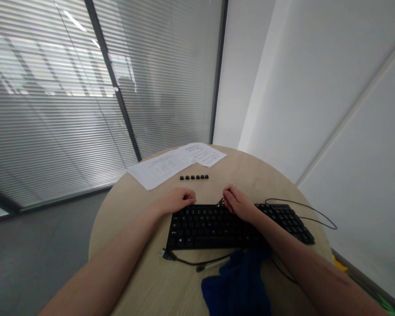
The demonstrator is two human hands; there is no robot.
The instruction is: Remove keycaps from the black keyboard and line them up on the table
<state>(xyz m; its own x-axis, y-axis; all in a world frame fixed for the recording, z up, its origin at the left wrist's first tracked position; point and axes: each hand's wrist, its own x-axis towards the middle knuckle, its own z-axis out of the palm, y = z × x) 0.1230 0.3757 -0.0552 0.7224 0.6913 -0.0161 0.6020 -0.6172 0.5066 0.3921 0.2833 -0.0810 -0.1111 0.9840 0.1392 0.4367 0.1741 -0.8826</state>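
A black keyboard [217, 226] lies across a round wooden table [131, 263]. My left hand [179, 199] rests at the keyboard's far left edge, fingers curled down onto it. My right hand [237, 202] is closed in a pinch on a thin wire tool [222, 201] whose tip touches the top row of keys. Beyond the keyboard, several loose black keycaps [194, 177] sit in a row on the table.
Two printed sheets [176, 163] lie at the table's far edge. A blue cloth [240, 281] lies at the near edge, with the keyboard's cable [303, 213] looping to the right. Glass walls with blinds stand behind the table.
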